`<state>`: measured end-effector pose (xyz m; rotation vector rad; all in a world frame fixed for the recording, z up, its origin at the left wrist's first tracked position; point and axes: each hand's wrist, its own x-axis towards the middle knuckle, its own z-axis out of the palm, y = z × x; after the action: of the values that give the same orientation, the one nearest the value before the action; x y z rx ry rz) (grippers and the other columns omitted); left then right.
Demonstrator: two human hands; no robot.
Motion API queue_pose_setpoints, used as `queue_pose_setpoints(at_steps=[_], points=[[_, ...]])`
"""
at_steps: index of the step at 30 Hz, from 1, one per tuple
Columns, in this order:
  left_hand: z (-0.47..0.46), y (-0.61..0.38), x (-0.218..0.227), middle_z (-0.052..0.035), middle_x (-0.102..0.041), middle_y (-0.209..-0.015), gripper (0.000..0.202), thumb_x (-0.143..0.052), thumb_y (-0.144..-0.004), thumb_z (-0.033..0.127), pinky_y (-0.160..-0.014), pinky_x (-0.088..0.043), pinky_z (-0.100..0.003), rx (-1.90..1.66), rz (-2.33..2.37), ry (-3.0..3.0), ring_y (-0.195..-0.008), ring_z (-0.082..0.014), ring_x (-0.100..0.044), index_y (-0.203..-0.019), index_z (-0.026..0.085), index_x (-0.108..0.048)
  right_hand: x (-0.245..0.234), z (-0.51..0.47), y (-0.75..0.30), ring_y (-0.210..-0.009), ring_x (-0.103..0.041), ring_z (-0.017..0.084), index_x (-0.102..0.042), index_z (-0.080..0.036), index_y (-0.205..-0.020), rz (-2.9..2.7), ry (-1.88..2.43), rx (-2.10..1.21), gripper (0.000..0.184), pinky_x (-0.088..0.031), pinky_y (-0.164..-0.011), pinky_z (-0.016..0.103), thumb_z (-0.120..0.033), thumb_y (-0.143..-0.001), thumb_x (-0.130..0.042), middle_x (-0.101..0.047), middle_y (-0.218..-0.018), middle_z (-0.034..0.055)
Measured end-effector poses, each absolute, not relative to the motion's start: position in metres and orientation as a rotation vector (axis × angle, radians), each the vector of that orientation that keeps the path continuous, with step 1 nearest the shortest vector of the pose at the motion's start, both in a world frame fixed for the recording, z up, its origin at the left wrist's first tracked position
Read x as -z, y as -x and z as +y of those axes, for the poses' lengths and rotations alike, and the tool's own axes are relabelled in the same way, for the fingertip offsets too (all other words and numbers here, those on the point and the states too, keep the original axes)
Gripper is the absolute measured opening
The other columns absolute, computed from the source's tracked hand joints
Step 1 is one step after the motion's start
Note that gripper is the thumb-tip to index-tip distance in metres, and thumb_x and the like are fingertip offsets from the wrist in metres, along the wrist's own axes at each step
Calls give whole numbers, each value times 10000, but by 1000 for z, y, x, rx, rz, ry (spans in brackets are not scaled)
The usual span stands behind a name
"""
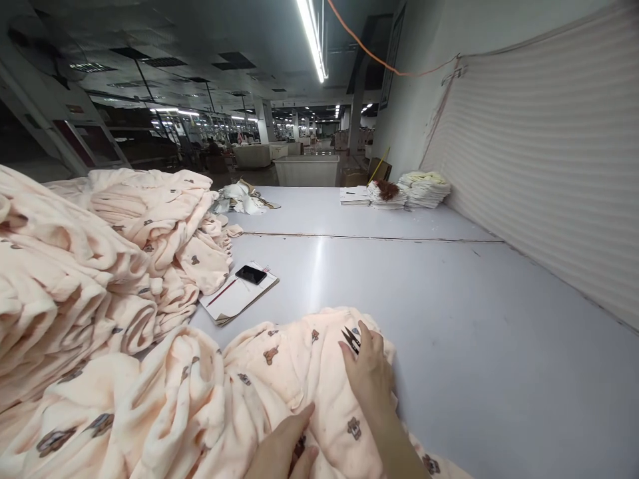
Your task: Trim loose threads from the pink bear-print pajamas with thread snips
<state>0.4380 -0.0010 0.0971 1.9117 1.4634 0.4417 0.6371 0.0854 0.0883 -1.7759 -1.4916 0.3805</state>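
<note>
Head view: right hand (370, 366), fingers curled about snips (355, 346), over fleece (294, 362); left hand (282, 442) on fleece, thumb and forefinger apart.

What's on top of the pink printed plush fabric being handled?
The left hand and the right hand holding black pointed metal snips. What's under the fabric is hidden.

On my feed, a long, white fluorescent tube (313, 43) glared brightest overhead, its reflection laying a pale streak down the smooth, grey-lilac desk (449, 319). The dark grey panelled ceiling (200, 33) was dim, and I found the distant hall (224, 154) murky and soft in detail. Gentle shadows filled the folds of the pale pink plush fabric (60, 313). At the right edge, the off-white, horizontally banded hanging sheet (544, 159) looked stretched and slanted, as through a wide lens.
</note>
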Motion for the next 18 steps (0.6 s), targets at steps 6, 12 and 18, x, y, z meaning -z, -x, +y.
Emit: queue_pose_setpoints(at_steps=[6, 12, 18], points=[[63, -458, -151, -87, -467, -1416, 433, -420, -900, 349, -1093, -335, -438, -742, 1470, -2153, -1310, -251, -410, -1317, 251, -481, -68, 43, -644, -765, -664, 191, -674, -193, -833, -1422, 1523, -595, 214, -528, -681, 246, -323, -851, -505, -712, -820, 58], [68, -496, -145, -92, -655, -1049, 457, -576, -772, 252, -875, -467, -433, -350, 1270, -2115, -953, -258, -590, -1226, 203, -564, -63, -15, -654, -625, -648, 164, -710, -200, -762, -1343, 1345, -816, 233, -508, -578, 203, -389, -825, -590, -699, -686, 30], [30, -494, -99, -66, -656, -895, 311, -579, -744, 204, -809, -403, -457, -252, 1115, -2535, -845, -256, -592, -1040, 273, -643, -108, 68, -691, -974, -638, 248, -621, -232, -1152, -1090, 1682, -673, 429, -493, -816, 333, -512, -856, -487, -699, -1052, 86]])
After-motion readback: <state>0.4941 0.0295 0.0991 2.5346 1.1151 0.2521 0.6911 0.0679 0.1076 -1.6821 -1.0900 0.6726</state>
